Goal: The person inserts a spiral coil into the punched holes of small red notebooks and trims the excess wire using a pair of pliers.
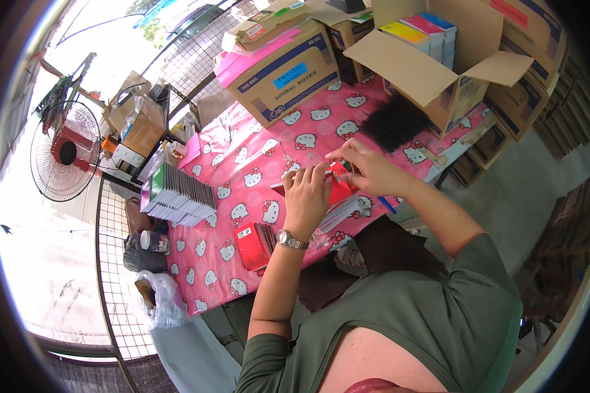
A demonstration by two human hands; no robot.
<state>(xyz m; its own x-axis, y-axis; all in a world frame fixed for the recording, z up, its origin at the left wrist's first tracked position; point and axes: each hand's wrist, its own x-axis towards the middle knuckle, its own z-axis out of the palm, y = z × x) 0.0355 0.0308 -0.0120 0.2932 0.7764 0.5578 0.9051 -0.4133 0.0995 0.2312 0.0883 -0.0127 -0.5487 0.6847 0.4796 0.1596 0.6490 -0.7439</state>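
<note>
Both my hands are at a red-covered notebook (341,191) above a stack of white-paged notebooks (339,213) at the table's near edge. My left hand (306,196), a watch on its wrist, has its bent fingers over the notebook's left side. From the right, my right hand (368,169) grips the notebook's upper edge, fingers and thumb bent; small details between the fingertips cannot be made out. A short row of red spiral notebooks (254,246) lies left of my left wrist. Just right of the stack is a blue pen-like stick (387,205).
A pink patterned cloth (241,190) covers the table. A bundle of thin black strands (394,123) lies beyond my right hand. Cardboard boxes (288,72) stand at the back; an open box (432,82) holds colourful notebooks. At left are stacked notebooks (179,196), a jar (155,242) and a fan (67,152).
</note>
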